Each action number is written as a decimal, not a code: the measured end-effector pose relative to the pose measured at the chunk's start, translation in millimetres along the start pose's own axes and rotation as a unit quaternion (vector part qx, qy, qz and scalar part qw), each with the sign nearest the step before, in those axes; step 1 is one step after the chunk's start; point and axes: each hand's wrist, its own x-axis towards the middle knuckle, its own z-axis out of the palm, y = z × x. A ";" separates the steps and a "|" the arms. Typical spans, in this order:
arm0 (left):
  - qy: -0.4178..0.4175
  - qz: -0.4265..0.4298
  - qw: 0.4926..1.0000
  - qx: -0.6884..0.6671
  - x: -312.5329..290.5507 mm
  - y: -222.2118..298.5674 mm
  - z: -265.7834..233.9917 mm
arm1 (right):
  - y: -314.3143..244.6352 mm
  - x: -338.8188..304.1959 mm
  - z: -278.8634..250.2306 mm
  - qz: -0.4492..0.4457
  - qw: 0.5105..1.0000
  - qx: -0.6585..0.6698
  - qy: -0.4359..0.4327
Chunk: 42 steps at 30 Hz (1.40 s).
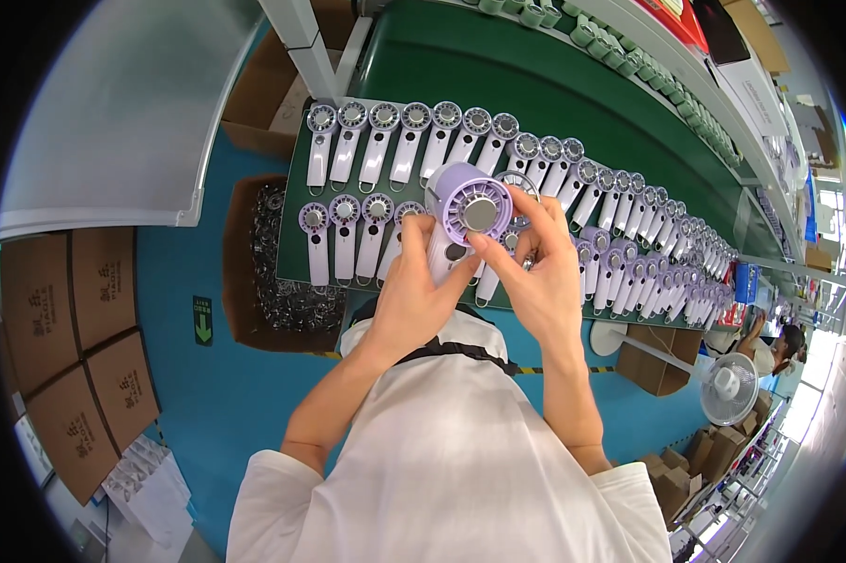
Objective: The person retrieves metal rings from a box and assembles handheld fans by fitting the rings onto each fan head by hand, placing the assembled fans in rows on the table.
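Observation:
A light purple handheld fan (480, 214) is raised above the near edge of the bench, its round head facing up toward me. My left hand (411, 293) is closed around its pale handle, just below the head. With thumb and index finger, my right hand (543, 267) grips the right side of the head's rim. Something round and shiny shows partly behind the right fingers; I cannot make out what it is. Rows of similar white and lilac handheld fans (376, 145) lie on the green bench (423, 61), heads pointing away from me.
Left of the bench stands a cardboard box (244, 267) holding many small clear parts. Stacked cartons (43, 310) are farther left. A shelf with pale green pieces (629, 61) runs along the back. At right are a white standing fan (729, 387) and another person (775, 347).

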 end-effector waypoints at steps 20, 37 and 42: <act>-0.011 -0.103 0.985 -0.141 -10.3 -7.2 -8.4 | -0.6 -2.8 -44.5 -0.159 0.982 -0.064 0.082; -0.092 -0.143 0.984 -0.059 -16.4 13.3 -11.3 | -4.8 -2.1 -23.8 -0.036 0.999 0.015 -0.031; -0.099 -0.104 0.989 0.022 -17.4 8.8 -15.8 | -14.8 2.7 -30.0 -0.040 0.998 -0.009 -0.045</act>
